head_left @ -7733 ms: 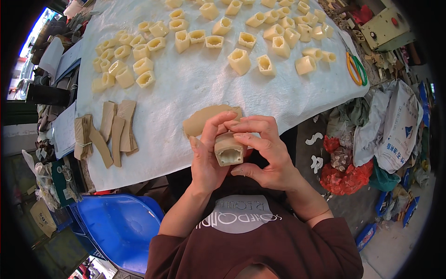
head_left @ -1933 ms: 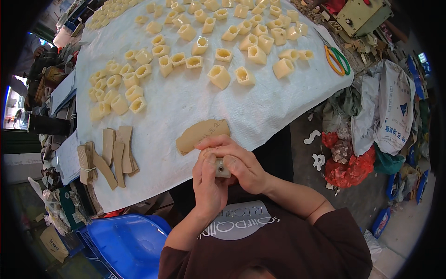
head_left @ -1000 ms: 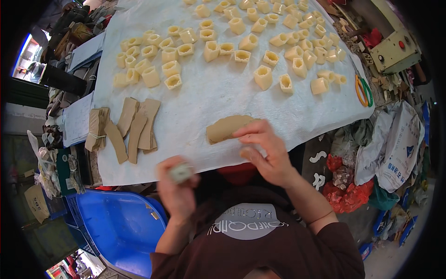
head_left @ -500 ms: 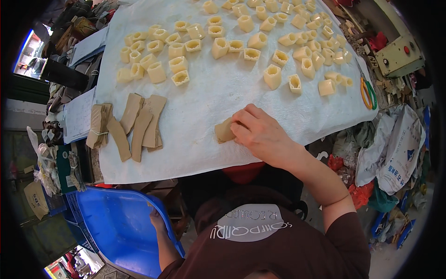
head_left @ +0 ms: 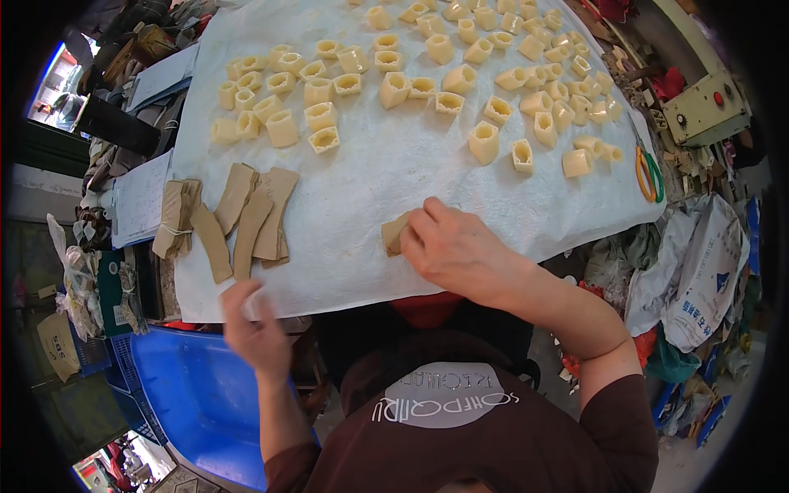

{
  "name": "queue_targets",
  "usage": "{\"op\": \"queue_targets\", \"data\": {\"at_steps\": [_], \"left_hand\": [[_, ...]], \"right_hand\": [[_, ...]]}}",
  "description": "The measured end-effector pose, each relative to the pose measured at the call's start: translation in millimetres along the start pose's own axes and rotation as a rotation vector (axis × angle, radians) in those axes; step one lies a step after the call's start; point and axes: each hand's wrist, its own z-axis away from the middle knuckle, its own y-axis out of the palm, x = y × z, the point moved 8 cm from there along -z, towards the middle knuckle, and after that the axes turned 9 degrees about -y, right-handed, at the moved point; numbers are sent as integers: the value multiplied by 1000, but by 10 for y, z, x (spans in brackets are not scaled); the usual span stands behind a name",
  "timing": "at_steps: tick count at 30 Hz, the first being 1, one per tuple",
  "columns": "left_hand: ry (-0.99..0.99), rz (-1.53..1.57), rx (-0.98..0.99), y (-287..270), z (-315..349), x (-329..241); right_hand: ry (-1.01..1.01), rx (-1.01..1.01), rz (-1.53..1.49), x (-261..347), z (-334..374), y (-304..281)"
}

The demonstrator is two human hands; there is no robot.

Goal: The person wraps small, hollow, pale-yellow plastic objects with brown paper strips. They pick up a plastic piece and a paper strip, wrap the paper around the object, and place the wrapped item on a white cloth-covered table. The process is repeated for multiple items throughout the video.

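Observation:
Near the front edge of the white-covered table [head_left: 353, 193], my right hand [head_left: 456, 246] is closed on a tan leather-like strip [head_left: 393, 234]. Only the strip's left end shows; my fingers cover the rest. My left hand [head_left: 256, 333] is over the table's front left edge, beside the blue tub [head_left: 185, 386]. Motion smears its fingers, so I cannot tell whether it holds anything. Just beyond it lie several loose tan strips [head_left: 251, 230], some overlapping, and a bundle of strips [head_left: 173, 218] tied with string.
Many cream-coloured hollow blocks [head_left: 485, 142] cover the far half of the cloth. Scissors [head_left: 649, 174] with orange and green handles lie at the right edge. A control box [head_left: 707, 103] stands beyond them. White sacks [head_left: 699, 271] hang at right; papers [head_left: 140, 201] lie at left.
My left hand has come up from inside the blue tub to the table's front left edge. My right hand stays at the strip, its fingers slightly shifted.

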Motion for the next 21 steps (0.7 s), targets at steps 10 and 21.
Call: {"op": "queue_targets", "data": {"at_steps": [10,21], "left_hand": [[23,-7,498,1110,-51,-775],[-403,646,688,1241,39,-606]], "right_hand": [[44,-66,-61,-47,39,2],[85,-88,-99,-94,108,23]]}}
